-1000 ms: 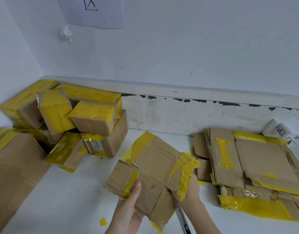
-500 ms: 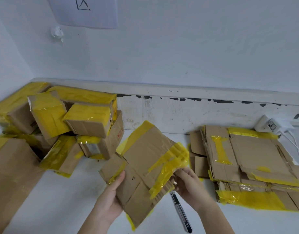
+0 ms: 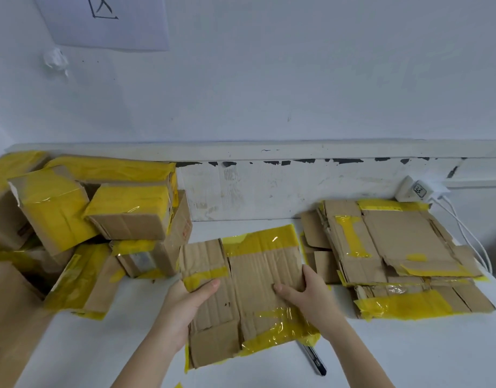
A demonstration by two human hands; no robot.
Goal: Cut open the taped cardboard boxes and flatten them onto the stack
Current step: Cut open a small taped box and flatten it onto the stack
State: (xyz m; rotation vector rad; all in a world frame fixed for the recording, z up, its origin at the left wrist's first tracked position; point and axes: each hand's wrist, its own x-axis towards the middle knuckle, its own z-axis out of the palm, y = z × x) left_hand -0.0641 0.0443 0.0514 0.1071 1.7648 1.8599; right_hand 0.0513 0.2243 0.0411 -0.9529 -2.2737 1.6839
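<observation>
Flattened box (image 3: 249,292) mid-counter near front edge, gripped on both sides: left hand (image 3: 185,306) thumb over its left edge, right hand (image 3: 305,295) curled round its right edge. Stack (image 3: 403,256) toward right edge, taped boxes (image 3: 101,214) back-left corner, cutter (image 3: 315,359) partly under box.

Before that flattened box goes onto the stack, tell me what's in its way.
Nothing visible: only bare table lies between the flattened box, held in both hands, and the stack to its right.
</observation>
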